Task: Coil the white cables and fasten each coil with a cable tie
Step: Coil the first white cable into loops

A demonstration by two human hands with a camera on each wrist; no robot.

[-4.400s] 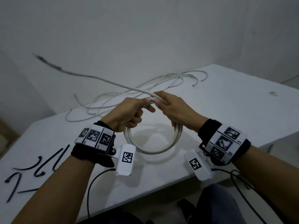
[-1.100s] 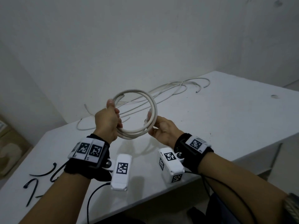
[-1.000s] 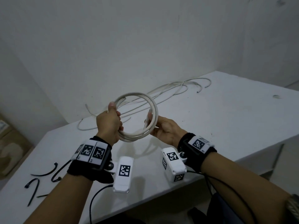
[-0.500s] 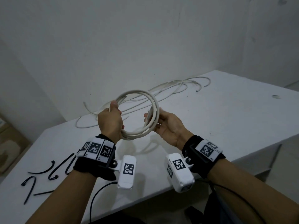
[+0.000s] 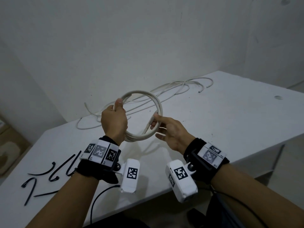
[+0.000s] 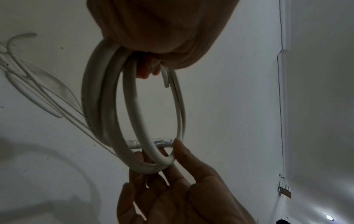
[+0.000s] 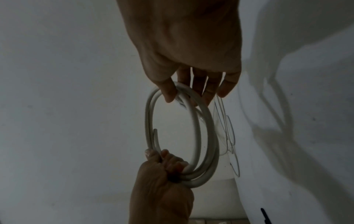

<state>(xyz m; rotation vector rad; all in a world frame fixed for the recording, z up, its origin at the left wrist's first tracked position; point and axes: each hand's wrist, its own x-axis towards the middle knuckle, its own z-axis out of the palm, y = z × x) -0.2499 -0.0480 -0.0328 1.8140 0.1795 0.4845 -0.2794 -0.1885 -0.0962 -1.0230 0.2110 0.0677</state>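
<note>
A white cable coil of several turns stands upright in the air above the white table. My left hand grips its left side in a fist, thumb on top. My right hand pinches the right side between thumb and fingers, where a short cable end crosses the ring. In the left wrist view the coil hangs from my left hand, and the right thumb presses its far side. The right wrist view shows my right hand on the coil, the left hand opposite.
Several loose white cables lie tangled along the table's back edge by the wall. Several black cable ties lie on the table at the near left. A brown cardboard box stands on the floor at the left.
The long loose tail seen 4.4 s ago has been wound in, and the coil has been raised upright. In the last second both hands only shifted slightly on it.
</note>
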